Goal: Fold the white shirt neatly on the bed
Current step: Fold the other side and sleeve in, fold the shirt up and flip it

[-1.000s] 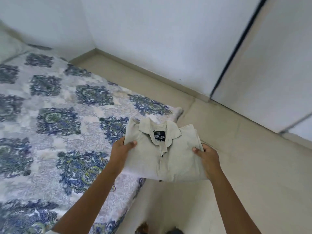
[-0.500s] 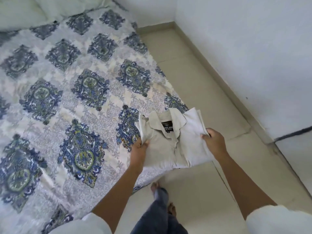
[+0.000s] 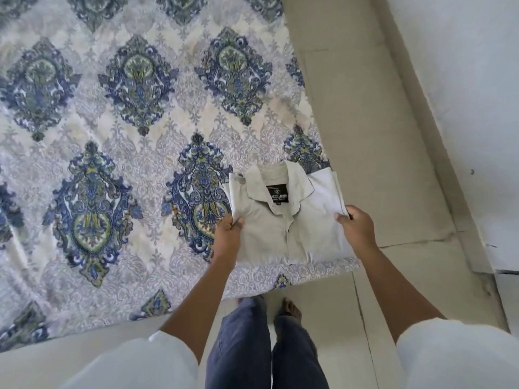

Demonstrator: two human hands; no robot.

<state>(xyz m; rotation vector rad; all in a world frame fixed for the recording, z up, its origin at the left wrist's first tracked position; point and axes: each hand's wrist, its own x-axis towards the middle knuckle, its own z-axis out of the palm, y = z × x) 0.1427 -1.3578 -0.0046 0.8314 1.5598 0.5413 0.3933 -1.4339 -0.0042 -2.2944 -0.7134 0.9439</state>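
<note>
1. Progress: the white shirt (image 3: 286, 228) is reduced to a compact rectangle, with the collar (image 3: 283, 175) uppermost and the dark label (image 3: 277, 194) showing. The button placket runs down the middle. I judge the folding itself complete.
2. Location: the shirt sits over the near right corner of the bed (image 3: 112, 141). Its right edge is close to the mattress edge, with the tiled floor (image 3: 365, 136) just beyond.
3. Contact: from this angle it cannot be settled whether the bundle rests on the patterned cover or is held just above it.
4. Outstanding: set it down if it is not already down, release it, and square up the layers on the right side (these look slightly splayed).
5. Left hand (image 3: 229, 237): it pinches the left edge of the shirt, thumb on top and fingers tucked beneath the fabric.
6. Right hand (image 3: 356, 228): it grips the right edge, thumb lying on top and fingers curled round the stacked layers.
7. Pose: both forearms reach forward and converge on the bundle, one hand at each side at about the same height. The person stands at the corner of the bed.
</note>
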